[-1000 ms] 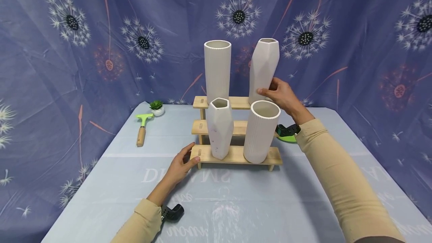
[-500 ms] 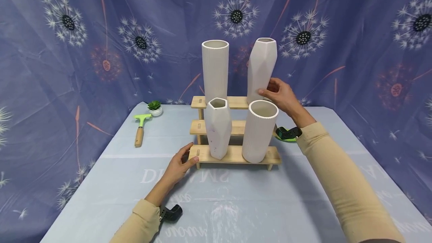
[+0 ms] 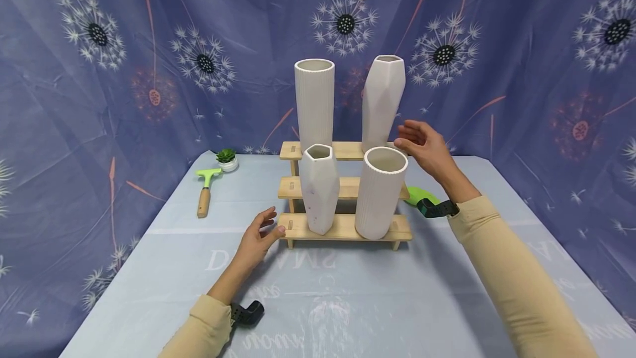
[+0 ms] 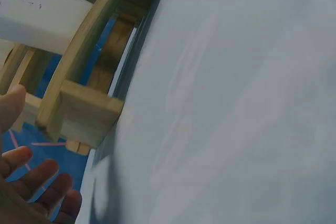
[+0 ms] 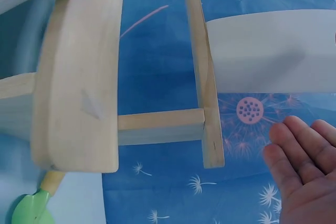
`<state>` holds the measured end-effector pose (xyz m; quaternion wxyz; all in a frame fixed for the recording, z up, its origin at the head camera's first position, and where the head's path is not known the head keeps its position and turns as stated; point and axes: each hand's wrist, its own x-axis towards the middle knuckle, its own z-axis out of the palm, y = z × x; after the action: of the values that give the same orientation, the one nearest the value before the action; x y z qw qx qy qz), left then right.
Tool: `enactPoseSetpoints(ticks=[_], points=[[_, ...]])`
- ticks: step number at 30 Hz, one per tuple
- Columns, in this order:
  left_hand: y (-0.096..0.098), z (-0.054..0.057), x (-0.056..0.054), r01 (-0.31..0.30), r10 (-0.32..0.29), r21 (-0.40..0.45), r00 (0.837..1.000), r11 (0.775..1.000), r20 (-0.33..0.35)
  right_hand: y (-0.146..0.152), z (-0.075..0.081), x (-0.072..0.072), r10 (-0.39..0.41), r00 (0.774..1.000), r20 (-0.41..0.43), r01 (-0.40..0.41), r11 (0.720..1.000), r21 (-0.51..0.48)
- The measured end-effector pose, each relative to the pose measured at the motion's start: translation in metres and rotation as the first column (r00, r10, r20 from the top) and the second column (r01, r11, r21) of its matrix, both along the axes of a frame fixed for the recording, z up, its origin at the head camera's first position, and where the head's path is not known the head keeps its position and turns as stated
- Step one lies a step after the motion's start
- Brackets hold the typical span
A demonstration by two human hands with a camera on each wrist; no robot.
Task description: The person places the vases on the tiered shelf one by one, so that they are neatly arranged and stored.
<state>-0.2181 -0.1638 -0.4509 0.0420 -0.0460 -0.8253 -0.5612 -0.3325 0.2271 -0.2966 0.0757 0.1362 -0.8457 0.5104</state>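
A three-step wooden stand (image 3: 348, 227) carries white vases. On the top step stand a tall ribbed vase (image 3: 314, 104) and a tall faceted vase (image 3: 383, 101). The bottom step bears a faceted vase with small purple marks (image 3: 320, 192) and a ribbed cylindrical vase (image 3: 380, 198). My right hand (image 3: 424, 148) is just right of the tall faceted vase, fingers loosely bent, holding nothing; the right wrist view shows a gap between them. My left hand (image 3: 255, 241) is at the bottom step's left end, thumb near its corner, fingers spread and relaxed in the left wrist view.
Left of the stand lies a green-headed hand tool with a wooden handle (image 3: 204, 195), beside a small potted succulent (image 3: 227, 160). Another green tool (image 3: 421, 196) lies behind the stand's right side, partly hidden. A blue dandelion-print cloth (image 3: 248, 43) hangs behind the table.
My right hand has let go of the tall faceted vase and drawn back to the right. My left hand has eased off the stand's corner, slightly leftward. The vases remain on their steps.
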Motion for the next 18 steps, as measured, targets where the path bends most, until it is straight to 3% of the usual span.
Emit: enactPoseSetpoints(ticks=[7, 9, 11, 14, 16, 18], points=[[-0.011, 0.013, 0.002, -0.068, 0.064, -0.033, 0.993, 0.997, -0.096, 0.007, -0.007, 0.016, -0.024, 0.998, -0.051, 0.024, 1.0, 0.012], [-0.008, 0.027, 0.008, -0.083, 0.079, -0.034, 0.99, 0.996, -0.114, 0.008, -0.009, 0.021, -0.03, 0.997, -0.067, 0.031, 0.999, 0.017], [-0.009, 0.031, 0.009, -0.1, 0.093, -0.045, 0.985, 0.994, -0.148, 0.01, -0.012, 0.027, -0.037, 0.996, -0.076, 0.038, 0.999, 0.017], [-0.01, 0.037, 0.01, -0.133, 0.117, -0.069, 0.974, 0.989, -0.194, 0.012, -0.017, 0.034, -0.043, 0.995, -0.085, 0.045, 0.999, 0.028], [-0.015, 0.031, 0.007, -0.158, 0.133, -0.091, 0.962, 0.983, -0.239, 0.014, -0.022, 0.039, -0.043, 0.994, -0.098, 0.047, 0.998, 0.039], [-0.015, 0.034, 0.008, -0.18, 0.145, -0.112, 0.952, 0.977, -0.269, 0.016, -0.028, 0.043, -0.046, 0.993, -0.111, 0.052, 0.998, 0.046]])
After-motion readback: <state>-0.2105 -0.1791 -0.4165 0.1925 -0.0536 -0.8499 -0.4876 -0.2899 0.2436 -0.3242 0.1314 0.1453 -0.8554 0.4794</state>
